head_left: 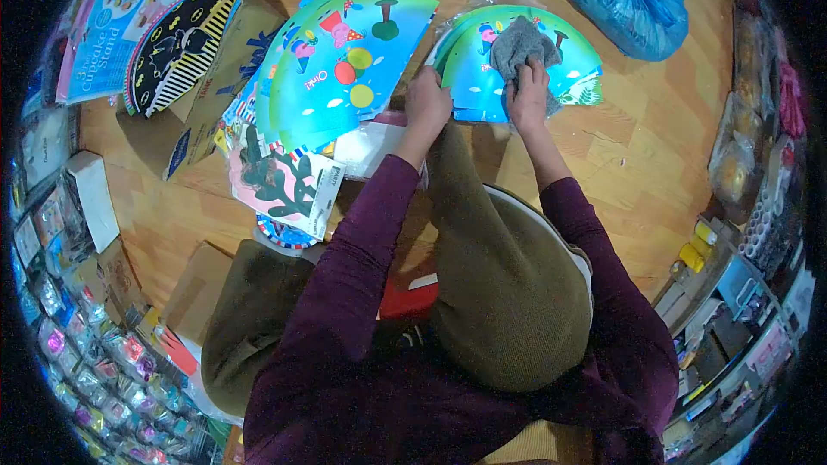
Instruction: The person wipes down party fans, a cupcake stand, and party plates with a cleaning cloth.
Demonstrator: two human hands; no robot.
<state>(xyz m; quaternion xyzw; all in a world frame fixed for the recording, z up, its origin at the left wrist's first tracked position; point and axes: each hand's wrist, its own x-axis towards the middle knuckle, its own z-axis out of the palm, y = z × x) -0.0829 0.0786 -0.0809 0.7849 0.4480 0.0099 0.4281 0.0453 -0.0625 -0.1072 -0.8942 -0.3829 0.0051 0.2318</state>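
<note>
My right hand [529, 96] presses a crumpled grey cloth [517, 45] onto a blue and green fan-shaped printed sheet [475, 77] on the floor. The cloth hides part of the print. At the sheet's left edge is my left hand [428, 102], fingers closed; whether they pinch the edge is hidden. Left of it lies a stack of larger fan-shaped sheets [336, 69] with cartoon pigs, trees and balloons. Below that stack is a packet with pink and dark green leaf shapes [284, 176].
A cardboard box [202, 112] at the upper left holds a black and yellow fan-shaped piece [177, 47] and a cupcake stand pack [112, 26]. A blue plastic bag [624, 0] sits at the upper right. Packaged goods line both sides. My bent knee rises below the hands.
</note>
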